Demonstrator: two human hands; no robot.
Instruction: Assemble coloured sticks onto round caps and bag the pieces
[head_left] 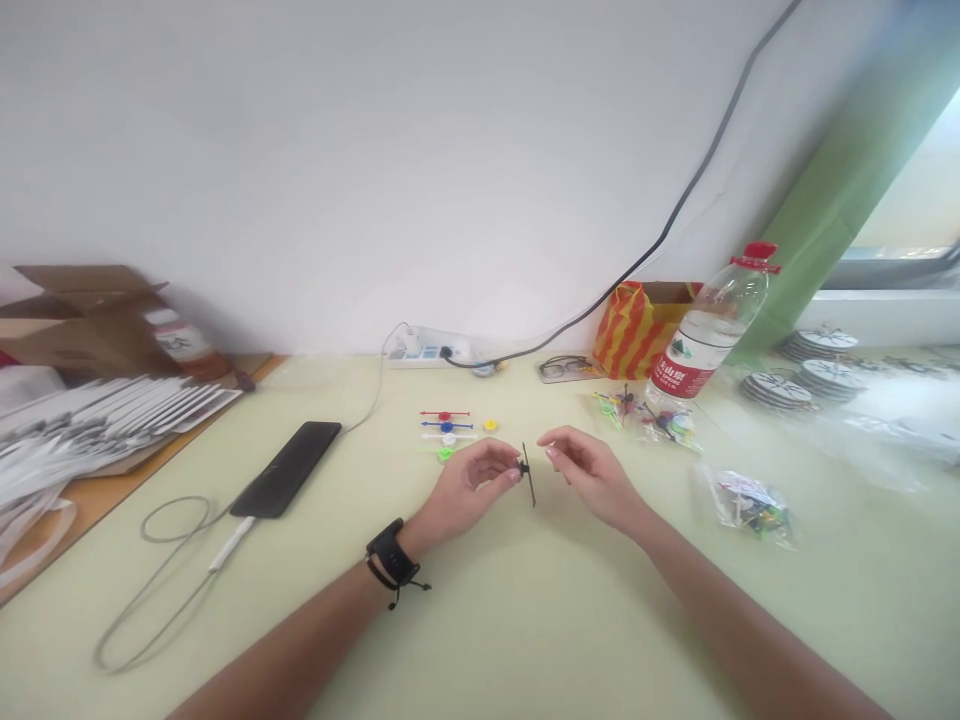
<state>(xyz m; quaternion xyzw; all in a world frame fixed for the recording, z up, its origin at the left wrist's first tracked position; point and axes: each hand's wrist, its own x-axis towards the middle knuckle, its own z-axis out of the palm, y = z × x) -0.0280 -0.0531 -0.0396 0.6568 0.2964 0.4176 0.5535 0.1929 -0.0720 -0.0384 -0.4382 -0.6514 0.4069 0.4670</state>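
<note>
Black and slender, a spinner arrow [526, 469] sits pinched near its hub by the left hand [469, 485] over the desk [525, 630]. Likely light, stiff and fragile along its thin arms, it is best gripped at the hub. The right hand [596, 478], curled just beside at three o'clock, may be empty; one cannot tell. Coloured arrows [446, 427] lie at ten.

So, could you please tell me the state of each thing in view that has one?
Left hand, pinched on the black arrow
Black arrow, held by its hub
Right hand, partly open, apart from the black arrow
Red arrow, lying flat
Blue arrow, lying flat
Smartphone, flat, upper face dark
Power strip, black plug inserted
Water bottle, capped, partly filled
Cardboard box, open
Striped bag, standing, top open
</note>
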